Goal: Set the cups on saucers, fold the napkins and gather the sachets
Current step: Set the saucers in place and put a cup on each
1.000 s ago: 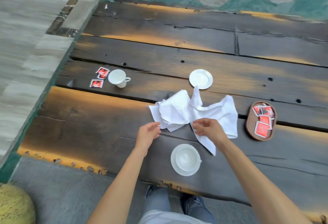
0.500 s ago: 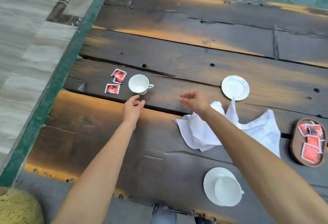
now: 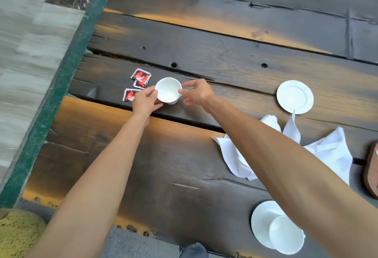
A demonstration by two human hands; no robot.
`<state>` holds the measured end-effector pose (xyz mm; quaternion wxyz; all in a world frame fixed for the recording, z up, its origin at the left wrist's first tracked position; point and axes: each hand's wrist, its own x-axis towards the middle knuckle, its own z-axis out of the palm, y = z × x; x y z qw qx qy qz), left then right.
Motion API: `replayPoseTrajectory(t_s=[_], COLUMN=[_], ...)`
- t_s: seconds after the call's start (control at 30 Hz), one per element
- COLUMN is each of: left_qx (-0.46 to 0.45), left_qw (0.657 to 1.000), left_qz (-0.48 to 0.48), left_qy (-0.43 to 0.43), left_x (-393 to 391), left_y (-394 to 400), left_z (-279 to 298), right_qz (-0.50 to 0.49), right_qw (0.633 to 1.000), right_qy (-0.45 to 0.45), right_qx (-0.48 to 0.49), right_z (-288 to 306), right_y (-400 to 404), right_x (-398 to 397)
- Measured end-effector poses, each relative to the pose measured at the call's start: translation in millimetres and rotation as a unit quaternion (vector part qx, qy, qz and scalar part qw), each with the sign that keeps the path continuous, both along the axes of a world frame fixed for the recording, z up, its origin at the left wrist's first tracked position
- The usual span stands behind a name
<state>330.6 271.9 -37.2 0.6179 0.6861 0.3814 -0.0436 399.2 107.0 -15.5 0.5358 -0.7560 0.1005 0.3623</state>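
Note:
A white cup stands on the dark wooden table, left of middle. My left hand grips its left side, thumb at the rim and fingers under the wall. My right hand pinches the cup's right side, where the handle is hidden. Three red sachets lie just left of the cup, one partly under my left hand. An empty white saucer sits to the right. Crumpled white napkins lie below it, partly under my right arm. A second cup rests on its saucer near the front edge.
A brown oval tray shows at the right edge, mostly cut off. The table's left edge meets a green strip and grey floor. A deep gap between planks runs just in front of the cup.
Both hands left the napkins and reached forward and left to the loose cup. Half a second ago they hovered near it; now they hold it on both sides. The camera followed.

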Motion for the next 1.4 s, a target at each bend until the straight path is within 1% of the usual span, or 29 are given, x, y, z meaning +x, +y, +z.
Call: replayPoseTrajectory(t_s=[0.23,0.53,0.77,1.03,1.13,1.27,1.4], left_qx=[-0.044,-0.069,-0.080,-0.135,-0.145,-0.166,-0.157], left_qw=[0.999,0.997,0.994,0.982,0.978,0.974,0.974], left_qz=[-0.003,-0.029,-0.069,-0.120,-0.144,-0.147,-0.161], left_qy=[-0.005,-0.018,-0.031,-0.050,-0.049,-0.042,-0.031], left_x=[1.4,-3.9,3.6,29.7,40.5,53.8,67.9], left_y=[3.6,-23.8,-77.4,-164.7,-199.2,-241.0,-275.2], left_z=[1.8,26.6,51.8,62.3,67.1,69.1,67.0], right_qz=[-0.031,-0.015,-0.022,-0.029,-0.054,-0.103,-0.132], right_qw=[0.999,0.998,0.996,0.993,0.991,0.985,0.981], right_qy=[-0.013,-0.060,-0.083,-0.112,-0.117,-0.124,-0.123], right_qx=[-0.017,-0.027,-0.021,-0.028,-0.042,-0.055,-0.068], right_z=[-11.6,1.7,18.4,40.4,43.3,42.0,39.2], right_y=[8.4,-29.6,-96.0,-195.2,-231.7,-269.9,-300.9], right_x=[-3.0,-12.2,-12.9,-7.1,-2.3,3.7,10.4])
